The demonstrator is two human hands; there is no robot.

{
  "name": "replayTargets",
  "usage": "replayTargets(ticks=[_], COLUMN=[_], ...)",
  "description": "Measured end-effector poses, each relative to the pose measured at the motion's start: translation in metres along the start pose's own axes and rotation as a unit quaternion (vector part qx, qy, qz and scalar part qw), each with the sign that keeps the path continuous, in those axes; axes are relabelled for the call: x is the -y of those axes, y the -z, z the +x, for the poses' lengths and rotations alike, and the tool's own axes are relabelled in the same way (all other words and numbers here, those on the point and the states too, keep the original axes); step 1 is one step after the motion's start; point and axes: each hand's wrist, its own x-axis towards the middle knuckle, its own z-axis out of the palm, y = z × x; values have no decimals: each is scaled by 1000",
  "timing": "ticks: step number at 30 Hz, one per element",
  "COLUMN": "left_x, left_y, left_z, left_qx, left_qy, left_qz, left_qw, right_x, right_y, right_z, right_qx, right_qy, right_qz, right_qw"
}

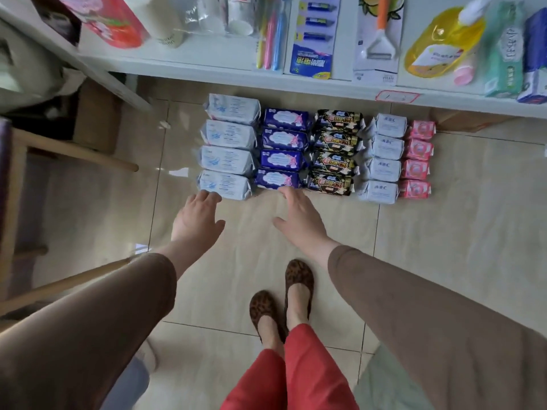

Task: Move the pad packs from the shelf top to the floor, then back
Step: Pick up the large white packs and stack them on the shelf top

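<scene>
on the tiled floor [444, 232], just below the white shelf's [207, 66] front edge, twenty pad packs [316, 152] lie in five touching columns of four. both hands reach down with fingers spread, holding nothing: left hand [196, 220] at the nearest pale pack [225, 184], right hand [299, 217] at the nearest purple pack [278, 179].

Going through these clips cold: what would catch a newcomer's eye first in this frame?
First, the grid of pad packs on the tiled floor below the shelf: five colour-sorted columns, four packs each. Next, the two open hands reaching down, the left hand at the nearest pale blue pack and the right hand at the nearest purple pack. Below them stand leopard-print shoes.
</scene>
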Motion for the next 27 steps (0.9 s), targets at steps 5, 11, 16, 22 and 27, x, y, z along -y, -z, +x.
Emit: replayTargets(ticks=[5,11,16,22,27], left_x=[49,107,127,135,138], left_y=[-20,-47,-60,-79,-94], left_z=[51,126,191,246,256], left_qx=[-6,-5,-14,-12,-45], left_qy=[-7,-58,-110,-141,-144], left_qz=[-14,-4,37,39,20], left_qw=[1000,998,993,989,988], right_x=[7,5,5,-2,-12], right_y=[-56,-124,-173,-219,-244], right_z=[46,105,146,160,156], right_qx=[27,33,-7,-64,-42], right_qy=[-6,-12,-43,-75,-99], right_qz=[11,-18,-23,-137,-94], right_qw=[1000,999,999,986,990])
